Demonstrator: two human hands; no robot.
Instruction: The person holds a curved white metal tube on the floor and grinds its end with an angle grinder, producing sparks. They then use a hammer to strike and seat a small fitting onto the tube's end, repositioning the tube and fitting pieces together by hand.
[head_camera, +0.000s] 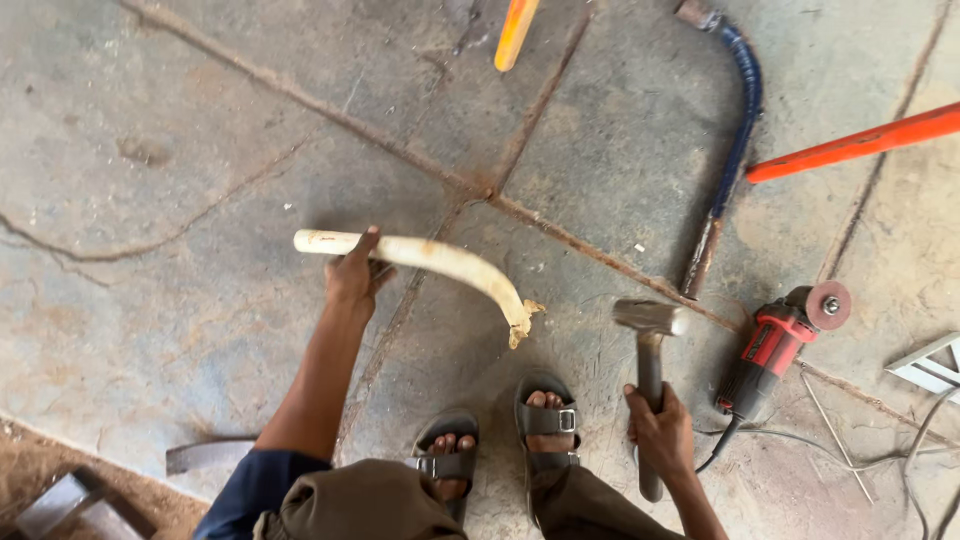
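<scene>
Concrete floor (180, 150) — left hand (352, 275) grips curved pipe (440, 262); right hand (658, 430) clasps hammer (650, 350).

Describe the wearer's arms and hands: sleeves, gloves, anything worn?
Both hands are bare: no gloves, rings or watch visible. The left hand leads to a bare forearm with a dark blue sleeve around the upper arm. The right hand and its forearm show no sleeve in frame.

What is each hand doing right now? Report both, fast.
Left hand: closed around the curved cream-coloured pipe, held over the concrete floor.
Right hand: closed on the handle of the hammer.
</scene>
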